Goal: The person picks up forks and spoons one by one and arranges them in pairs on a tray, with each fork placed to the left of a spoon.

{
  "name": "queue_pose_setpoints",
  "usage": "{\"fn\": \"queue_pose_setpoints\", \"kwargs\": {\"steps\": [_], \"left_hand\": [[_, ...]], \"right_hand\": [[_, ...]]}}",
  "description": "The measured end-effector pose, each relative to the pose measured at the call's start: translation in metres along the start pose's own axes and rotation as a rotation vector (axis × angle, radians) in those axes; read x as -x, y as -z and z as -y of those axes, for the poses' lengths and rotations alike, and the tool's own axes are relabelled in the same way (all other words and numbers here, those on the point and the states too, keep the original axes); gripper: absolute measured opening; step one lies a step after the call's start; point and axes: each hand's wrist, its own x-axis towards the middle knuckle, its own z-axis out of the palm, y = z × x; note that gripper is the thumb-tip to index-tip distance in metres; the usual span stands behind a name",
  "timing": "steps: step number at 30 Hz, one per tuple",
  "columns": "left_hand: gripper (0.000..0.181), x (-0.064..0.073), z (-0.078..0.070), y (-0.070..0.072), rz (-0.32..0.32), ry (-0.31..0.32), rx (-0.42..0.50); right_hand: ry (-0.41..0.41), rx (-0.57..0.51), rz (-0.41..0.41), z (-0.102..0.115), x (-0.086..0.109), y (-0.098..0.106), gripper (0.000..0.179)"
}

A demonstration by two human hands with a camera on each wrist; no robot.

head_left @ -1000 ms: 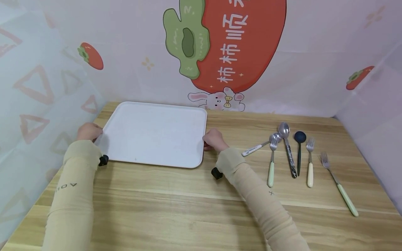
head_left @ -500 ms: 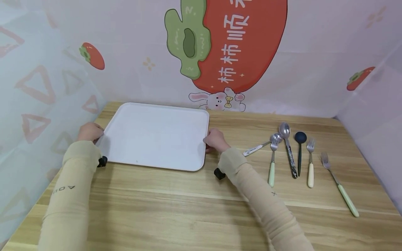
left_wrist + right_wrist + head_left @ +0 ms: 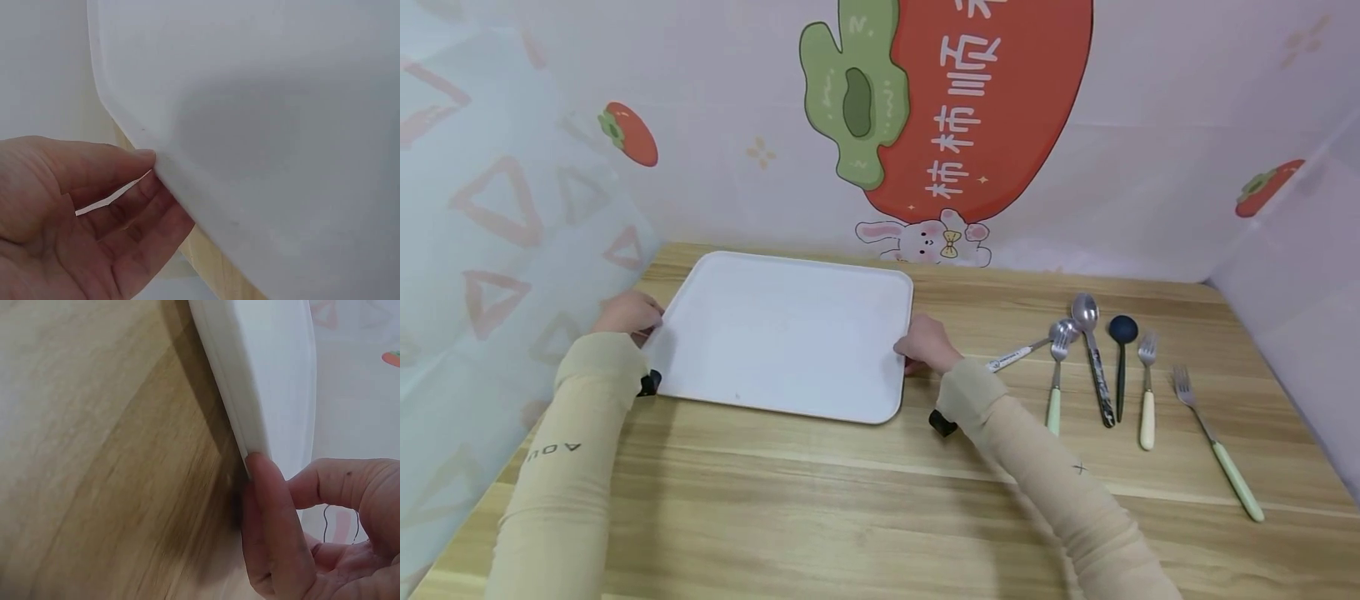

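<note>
A white rectangular tray (image 3: pixel 782 337) with rounded corners and a low raised rim lies toward the back left of the wooden table, nothing on it. At its left side, my left hand (image 3: pixel 625 315) pinches the rim. The left wrist view has the thumb (image 3: pixel 119 164) on top of the rim and the other fingers curled beneath. My right hand (image 3: pixel 928 343) grips the opposite short side. In the right wrist view the right fingers (image 3: pixel 275 525) press the outer wall of the rim, and the thumb bends over toward the inside.
Right of the tray lie several utensils: a white-handled spoon (image 3: pixel 1015 357) partly behind a green-handled fork (image 3: pixel 1055 408), a large spoon (image 3: pixel 1086 312), a black spoon (image 3: pixel 1123 330), a cream-handled fork (image 3: pixel 1147 417) and another green-handled fork (image 3: pixel 1236 479). A printed cloth (image 3: pixel 760 192) borders the back.
Between both hands, the tray has slid slightly toward me and a little to the right. The grip on both sides is kept. The utensils have stayed put while the head view shifts slightly.
</note>
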Motion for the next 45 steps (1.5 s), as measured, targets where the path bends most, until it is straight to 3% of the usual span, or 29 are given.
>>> {"fn": "queue_pose_setpoints", "kwargs": {"steps": [5, 10, 16, 23, 29, 37, 45], "left_hand": [[0.036, -0.001, -0.006, -0.001, 0.056, 0.012, 0.010], [0.035, -0.003, -0.010, -0.003, 0.070, 0.011, -0.007], [0.030, -0.004, -0.017, -0.005, 0.082, -0.021, -0.053], [0.026, -0.005, -0.016, -0.009, 0.167, -0.057, -0.037], [0.021, 0.000, -0.021, -0.011, 0.190, -0.093, -0.140], [0.019, 0.008, -0.027, -0.020, 0.211, -0.093, -0.103], [0.022, 0.017, -0.035, -0.025, 0.296, -0.067, -0.099]], "right_hand": [[-0.010, 0.012, 0.016, -0.005, 0.003, 0.002, 0.012], [-0.010, 0.014, 0.017, -0.009, 0.010, 0.004, 0.014], [0.041, 0.001, 0.016, -0.018, 0.022, 0.007, 0.017], [0.045, 0.043, 0.027, -0.028, 0.033, 0.010, 0.014], [0.032, 0.060, 0.037, -0.036, 0.042, 0.011, 0.014], [0.035, 0.100, 0.035, -0.045, 0.050, 0.014, 0.014], [0.054, 0.094, 0.044, -0.055, 0.061, 0.016, 0.014]]}}
